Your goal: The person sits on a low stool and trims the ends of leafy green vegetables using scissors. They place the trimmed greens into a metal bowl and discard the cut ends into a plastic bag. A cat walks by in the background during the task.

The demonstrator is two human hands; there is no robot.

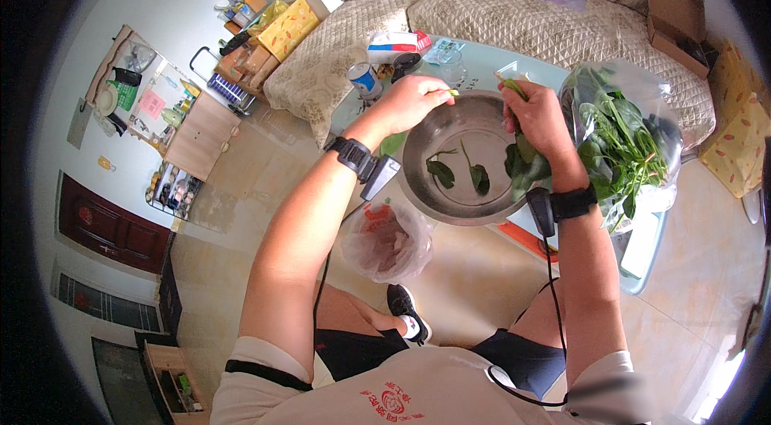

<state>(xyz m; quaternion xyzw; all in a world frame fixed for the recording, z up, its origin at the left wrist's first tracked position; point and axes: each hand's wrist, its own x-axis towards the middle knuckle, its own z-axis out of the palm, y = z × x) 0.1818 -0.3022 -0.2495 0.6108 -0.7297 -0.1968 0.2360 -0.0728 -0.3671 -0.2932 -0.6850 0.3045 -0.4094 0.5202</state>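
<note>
Over the left rim of a stainless steel basin (429, 199), my left hand (415, 102) pinches a small piece of green stem (453, 92) between thumb and fingertips. My right hand (537, 114) is closed around spinach (524, 163), its stems poking out above the fist and its dark leaves hanging below, over the basin's right side. Inside the basin lie two loose spinach leaves with stems, one leaf (441, 173) on the left and another leaf (480, 179) near the middle. A clear plastic bag (587, 78) full of leafy spinach (626, 142) stands right of my right hand.
The basin rests on a glass-topped table (536, 60). Behind it are a can (365, 80), a dark-lidded jar (407, 63), a clear cup (452, 66) and a box (391, 46). A bag-lined bin (388, 244) stands on the floor before me. A quilted sofa (512, 9) lies beyond.
</note>
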